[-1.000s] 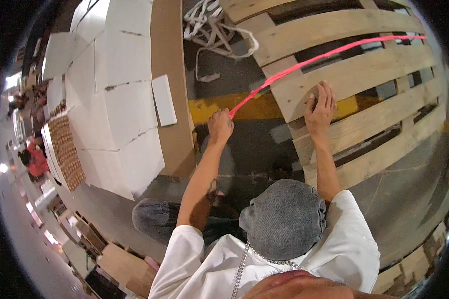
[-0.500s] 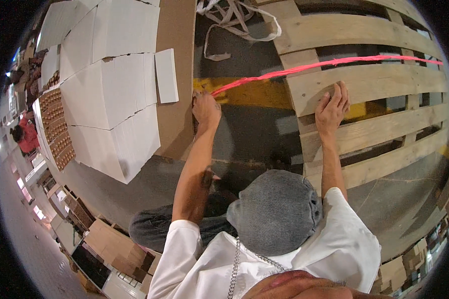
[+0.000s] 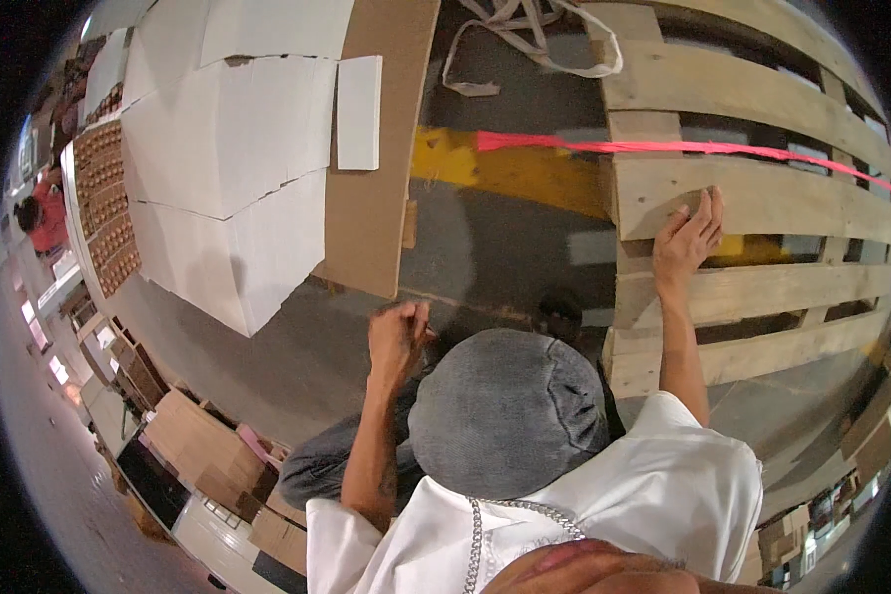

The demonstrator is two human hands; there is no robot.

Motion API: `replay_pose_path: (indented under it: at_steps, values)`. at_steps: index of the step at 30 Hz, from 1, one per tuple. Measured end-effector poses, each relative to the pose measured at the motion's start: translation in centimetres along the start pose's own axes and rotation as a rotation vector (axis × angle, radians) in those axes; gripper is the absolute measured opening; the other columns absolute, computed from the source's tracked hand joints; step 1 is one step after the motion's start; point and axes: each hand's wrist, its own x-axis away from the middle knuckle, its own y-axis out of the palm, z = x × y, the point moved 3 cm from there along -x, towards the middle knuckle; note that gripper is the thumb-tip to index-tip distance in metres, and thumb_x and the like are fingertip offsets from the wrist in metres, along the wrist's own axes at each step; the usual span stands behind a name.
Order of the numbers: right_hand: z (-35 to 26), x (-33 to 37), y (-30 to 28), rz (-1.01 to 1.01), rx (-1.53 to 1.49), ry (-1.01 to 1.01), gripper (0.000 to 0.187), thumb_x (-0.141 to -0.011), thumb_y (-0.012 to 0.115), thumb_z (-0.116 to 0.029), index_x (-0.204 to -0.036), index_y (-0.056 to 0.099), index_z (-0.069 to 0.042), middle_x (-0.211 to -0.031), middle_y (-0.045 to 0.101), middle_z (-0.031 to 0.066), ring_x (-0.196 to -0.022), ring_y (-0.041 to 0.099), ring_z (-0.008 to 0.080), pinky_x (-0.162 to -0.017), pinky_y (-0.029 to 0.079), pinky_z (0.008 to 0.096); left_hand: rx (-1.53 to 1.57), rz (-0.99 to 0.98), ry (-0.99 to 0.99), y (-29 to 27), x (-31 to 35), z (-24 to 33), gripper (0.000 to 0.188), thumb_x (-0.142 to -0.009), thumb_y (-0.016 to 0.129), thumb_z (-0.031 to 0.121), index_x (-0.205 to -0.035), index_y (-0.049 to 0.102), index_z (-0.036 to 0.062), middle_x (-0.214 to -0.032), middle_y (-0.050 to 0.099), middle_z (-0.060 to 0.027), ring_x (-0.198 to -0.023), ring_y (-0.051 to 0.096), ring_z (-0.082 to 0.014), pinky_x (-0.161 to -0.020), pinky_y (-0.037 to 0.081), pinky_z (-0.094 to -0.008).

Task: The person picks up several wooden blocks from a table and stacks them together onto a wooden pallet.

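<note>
My left hand (image 3: 396, 342) is drawn back toward my knee, its fingers curled closed, with nothing visible in them. It is below the near corner of a brown cardboard sheet (image 3: 371, 223). My right hand (image 3: 691, 243), fingers bent and slightly apart, is over the slats of a wooden pallet (image 3: 752, 198) and holds nothing. A bright pink strap (image 3: 653, 147) stretches across the pallet beyond that hand. Its frayed left end lies loose over the yellow floor stripe (image 3: 525, 178), apart from both hands.
White boxes (image 3: 218, 129) are stacked on the cardboard sheet, with a narrow white piece (image 3: 358, 114) beside them. Trays of small brown round items (image 3: 107, 208) stand at the left. Tangled white strapping (image 3: 535, 30) lies beyond the gap. A person in red (image 3: 45, 213) is far left.
My left hand has let go of the pink strap's end and pulled back toward me. The strap now lies with its end free. My right hand stays by the same slats.
</note>
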Motion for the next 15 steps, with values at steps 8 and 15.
replay_pose_path:
  at_steps: [8,15]
  values:
    - [-0.6,0.1,0.9,-0.118,-0.032,-0.09,0.045,-0.096,0.045,-0.019,-0.138,0.04,-0.002,-0.143,0.038,0.0196,-0.132,0.035,0.036,-0.108,0.025,0.0469,-0.061,0.063,-0.057,1.2,7.2,-8.5,0.026,-0.091,0.057,0.03,-0.09,0.067,0.0063,-0.087,0.061,-0.019,-0.079,0.06,-0.0389,-0.069,0.048,-0.0459]
    - [-0.3,0.0,0.7,0.037,0.089,-0.186,0.041,-0.098,0.043,-0.024,-0.133,0.045,-0.003,-0.136,0.045,0.0218,-0.125,0.042,0.0387,-0.099,0.036,0.0502,0.137,0.324,0.102,-8.4,9.7,-6.3,0.034,-0.093,0.056,0.032,-0.102,0.064,0.0001,-0.092,0.063,-0.0197,-0.086,0.061,-0.0352,-0.077,0.048,-0.0395]
